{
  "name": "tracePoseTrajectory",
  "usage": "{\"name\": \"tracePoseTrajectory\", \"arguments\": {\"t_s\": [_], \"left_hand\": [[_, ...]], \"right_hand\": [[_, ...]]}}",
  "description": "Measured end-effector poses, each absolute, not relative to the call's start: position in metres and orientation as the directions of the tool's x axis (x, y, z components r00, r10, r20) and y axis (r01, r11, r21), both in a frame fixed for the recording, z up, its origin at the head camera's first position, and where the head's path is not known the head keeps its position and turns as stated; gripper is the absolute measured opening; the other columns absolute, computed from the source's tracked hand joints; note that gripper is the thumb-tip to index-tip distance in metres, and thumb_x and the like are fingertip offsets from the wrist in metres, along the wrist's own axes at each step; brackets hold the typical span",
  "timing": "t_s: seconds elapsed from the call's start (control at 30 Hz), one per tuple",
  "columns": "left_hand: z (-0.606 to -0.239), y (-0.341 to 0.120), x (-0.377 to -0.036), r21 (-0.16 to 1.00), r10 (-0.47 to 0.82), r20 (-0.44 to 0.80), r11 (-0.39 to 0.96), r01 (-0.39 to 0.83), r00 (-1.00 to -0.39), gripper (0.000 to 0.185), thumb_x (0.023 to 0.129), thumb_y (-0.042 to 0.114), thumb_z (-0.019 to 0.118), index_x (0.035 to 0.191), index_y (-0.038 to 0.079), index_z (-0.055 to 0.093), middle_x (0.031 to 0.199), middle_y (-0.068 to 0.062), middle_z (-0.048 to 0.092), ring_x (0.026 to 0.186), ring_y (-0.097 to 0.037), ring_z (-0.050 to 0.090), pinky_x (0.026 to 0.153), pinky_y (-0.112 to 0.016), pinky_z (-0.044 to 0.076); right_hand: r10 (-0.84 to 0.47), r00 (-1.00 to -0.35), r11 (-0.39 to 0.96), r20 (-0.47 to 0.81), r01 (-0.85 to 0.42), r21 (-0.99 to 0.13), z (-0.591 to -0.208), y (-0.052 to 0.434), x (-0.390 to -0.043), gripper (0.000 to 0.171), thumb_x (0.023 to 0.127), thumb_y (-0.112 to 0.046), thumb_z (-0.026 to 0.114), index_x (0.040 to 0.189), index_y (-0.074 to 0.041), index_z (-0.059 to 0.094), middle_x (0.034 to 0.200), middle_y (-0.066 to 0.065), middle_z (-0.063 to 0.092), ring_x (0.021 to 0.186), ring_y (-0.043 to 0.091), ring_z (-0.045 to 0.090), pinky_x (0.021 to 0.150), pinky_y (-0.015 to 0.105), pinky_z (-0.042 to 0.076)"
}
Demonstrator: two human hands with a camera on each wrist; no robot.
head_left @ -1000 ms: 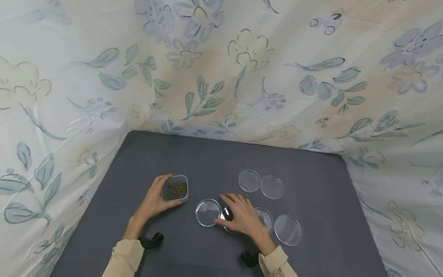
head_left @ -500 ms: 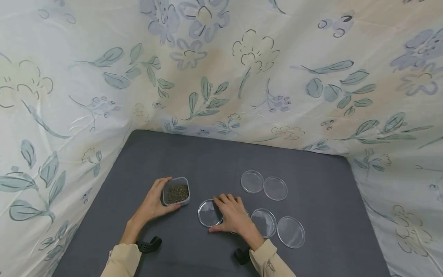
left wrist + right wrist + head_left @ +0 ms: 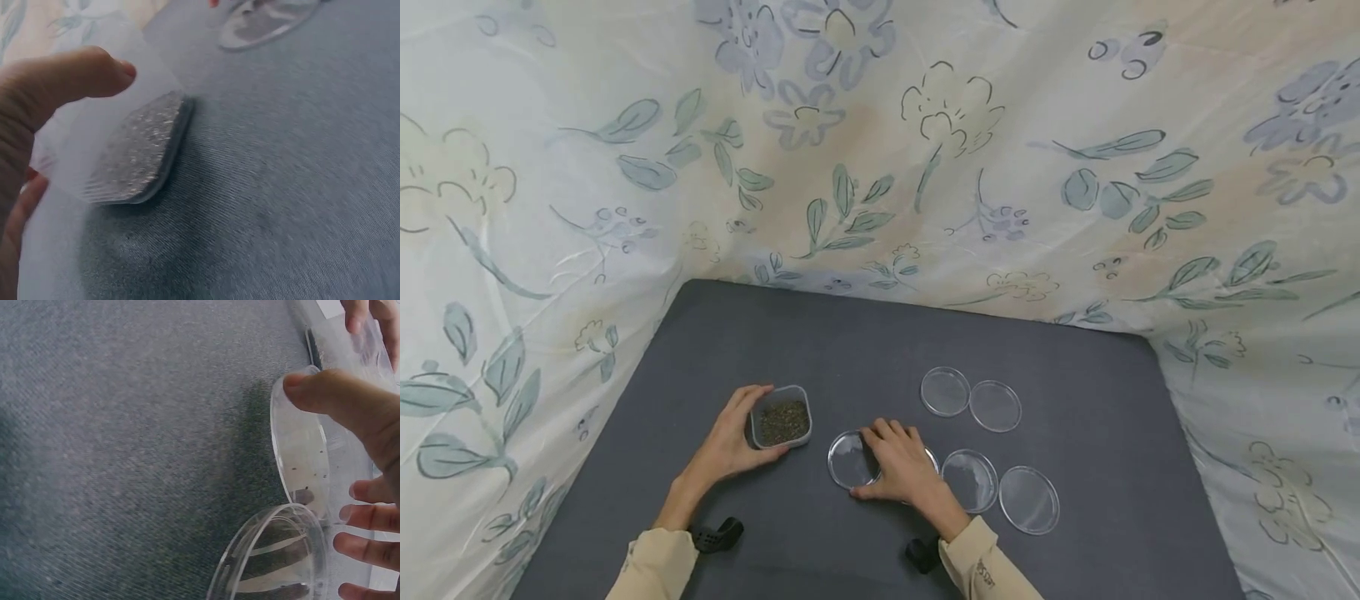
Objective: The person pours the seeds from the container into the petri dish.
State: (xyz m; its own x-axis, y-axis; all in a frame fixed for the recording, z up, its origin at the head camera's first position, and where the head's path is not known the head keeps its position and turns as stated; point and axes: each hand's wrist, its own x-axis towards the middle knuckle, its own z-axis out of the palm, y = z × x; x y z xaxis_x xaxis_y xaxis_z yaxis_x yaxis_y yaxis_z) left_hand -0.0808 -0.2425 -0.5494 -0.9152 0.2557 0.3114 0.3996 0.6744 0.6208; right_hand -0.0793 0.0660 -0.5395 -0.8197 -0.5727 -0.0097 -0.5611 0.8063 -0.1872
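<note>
A small square clear plastic container [image 3: 791, 395] stands left of centre on the dark table, partly filled with brownish grains [image 3: 783, 423]. My left hand [image 3: 728, 439] holds it from the left, thumb on the near side and fingers round the far side. To its right is a clear petri dish [image 3: 847, 461]. My right hand [image 3: 902, 468] reaches over the dish's right part and grips across it, thumb [image 3: 309, 390] at the near rim and fingers toward the far edge. Several dark specks show in this dish in the right wrist view. The palm hides its right side.
Another petri dish [image 3: 932, 463] lies partly hidden under my right hand. Two more clear dishes, a nearer one [image 3: 970, 481] and one at its right [image 3: 1028, 500], continue the row. Farther back lie two round clear pieces, left [image 3: 944, 392] and right [image 3: 996, 406]. Floral cloth [image 3: 880, 167] surrounds the table [image 3: 820, 333].
My right hand has moved slightly left from beside the neighbouring dish onto the leftmost petri dish, then stayed there. My left hand keeps holding the container in place.
</note>
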Motion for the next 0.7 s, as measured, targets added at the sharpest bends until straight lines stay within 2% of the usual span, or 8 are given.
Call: {"name": "tracePoseTrajectory", "arguments": {"t_s": [0.3, 0.57, 0.7], "left_hand": [[-0.533, -0.236, -0.075, 0.524, 0.429, 0.353, 0.646, 0.555, -0.832, 0.095, 0.061, 0.016, 0.097, 0.143, -0.001, 0.052, 0.134, -0.013, 0.052, 0.112, -0.028, 0.061, 0.086, -0.046, 0.058], [-0.521, -0.217, -0.076, 0.388, 0.512, 0.391, 0.662, 0.641, -0.765, 0.096, 0.056, 0.019, 0.096, 0.141, 0.004, 0.054, 0.134, -0.012, 0.055, 0.121, -0.025, 0.055, 0.095, -0.046, 0.054], [-0.520, -0.208, -0.074, 0.333, 0.562, 0.365, 0.665, 0.668, -0.742, 0.092, 0.057, 0.019, 0.094, 0.140, 0.006, 0.056, 0.133, -0.011, 0.057, 0.121, -0.026, 0.057, 0.097, -0.047, 0.054]], "right_hand": [[-0.559, -0.829, 0.814, 0.003, -0.549, -0.192, -0.544, 0.067, -0.079, 0.091, 0.065, -0.070, 0.084, 0.135, -0.013, 0.065, 0.117, 0.000, 0.062, 0.106, 0.021, 0.059, 0.084, 0.041, 0.049], [-0.544, -0.839, 0.819, 0.016, -0.535, -0.205, -0.545, 0.066, -0.079, 0.091, 0.065, -0.069, 0.085, 0.133, -0.012, 0.066, 0.118, 0.001, 0.063, 0.105, 0.022, 0.060, 0.082, 0.040, 0.048], [-0.545, -0.838, 0.820, 0.033, -0.541, -0.189, -0.547, 0.065, -0.078, 0.090, 0.064, -0.069, 0.085, 0.132, -0.012, 0.067, 0.116, 0.001, 0.063, 0.103, 0.021, 0.060, 0.080, 0.040, 0.048]]}}
